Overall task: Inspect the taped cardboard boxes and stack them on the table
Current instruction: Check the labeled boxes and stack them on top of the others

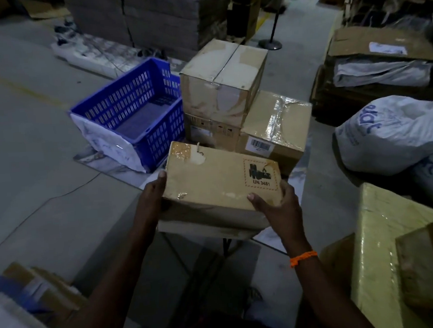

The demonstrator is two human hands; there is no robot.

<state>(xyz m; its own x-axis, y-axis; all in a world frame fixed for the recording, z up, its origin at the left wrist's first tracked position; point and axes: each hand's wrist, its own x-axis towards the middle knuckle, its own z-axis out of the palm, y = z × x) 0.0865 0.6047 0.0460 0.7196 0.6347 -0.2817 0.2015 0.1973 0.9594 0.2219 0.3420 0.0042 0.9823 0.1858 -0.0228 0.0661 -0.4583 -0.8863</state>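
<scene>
The box (219, 179) sits between both hands. The left hand (152, 194) grips its 9 o'clock edge and the right hand (277, 205) grips its 4 o'clock corner. A crate (123, 98) lies at 11 o'clock with a white bag (101, 143) against its near wall.

Blue slotted plastic crate (135, 113) sitting on the grey floor (30, 151), with a white plastic bag (106, 143) draped over its near corner. Thin cable (66, 192) snakes across the floor. Fat white printed sacks (392, 133) off right, black pole stand (269, 43) further back.
</scene>
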